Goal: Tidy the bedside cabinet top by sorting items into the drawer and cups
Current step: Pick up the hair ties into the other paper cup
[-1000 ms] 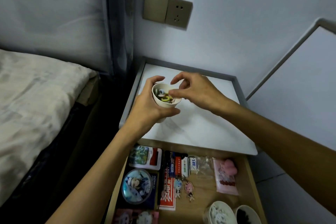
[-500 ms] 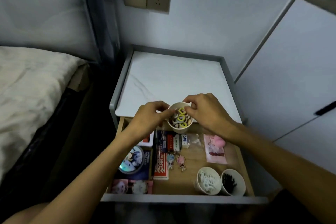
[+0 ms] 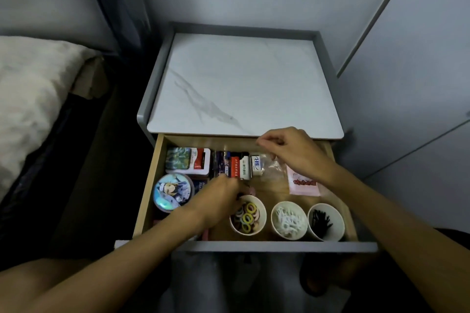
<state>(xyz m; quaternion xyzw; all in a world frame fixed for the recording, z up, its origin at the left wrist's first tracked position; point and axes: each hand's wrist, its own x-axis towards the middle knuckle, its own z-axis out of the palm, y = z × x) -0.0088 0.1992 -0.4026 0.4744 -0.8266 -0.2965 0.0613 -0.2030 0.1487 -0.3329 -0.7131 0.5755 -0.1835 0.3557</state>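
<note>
The paper cup (image 3: 263, 224) of hair ties (image 3: 248, 217) sat on the floor of the open drawer (image 3: 279, 246), low centre of the frame. It was first in a row of three, with the cup of white sticks (image 3: 275, 230) and the cup of black pins (image 3: 338, 231) to its right.

The left hand (image 3: 221, 201) was right up against its left rim, fingers curled at the edge. But the knuckles covered the contact, so I couldn't tell whether that grip was clamped on the rim or only brushing it. The right hand (image 3: 292, 151) hovered over the back of the drawer, above a clear bag (image 3: 270, 169), its grip loosely curled with nothing visible in it.

How would that cup handle? Light, I'd judge, and thin-walled, so a hard squeeze would dent it and a nudge would tip it. The ties looked soft and springy, piled near the brim (a jolt could pop one out). The best hold seemed to be thumb and fingers round the wall just under the rim, lifted straight and level. A one-sided pinch at the lip would tilt it.

Now the blind spots. The left forearm covered the lower left corner of the drawer, where only a pink edge showed below the round tin (image 3: 173, 192). The right wrist cut across the pink packet (image 3: 304, 183). The drawer's back strip lay in shadow under the marble cabinet top (image 3: 241, 84). The white sticks were possibly cotton swabs, too blurred to call.
</note>
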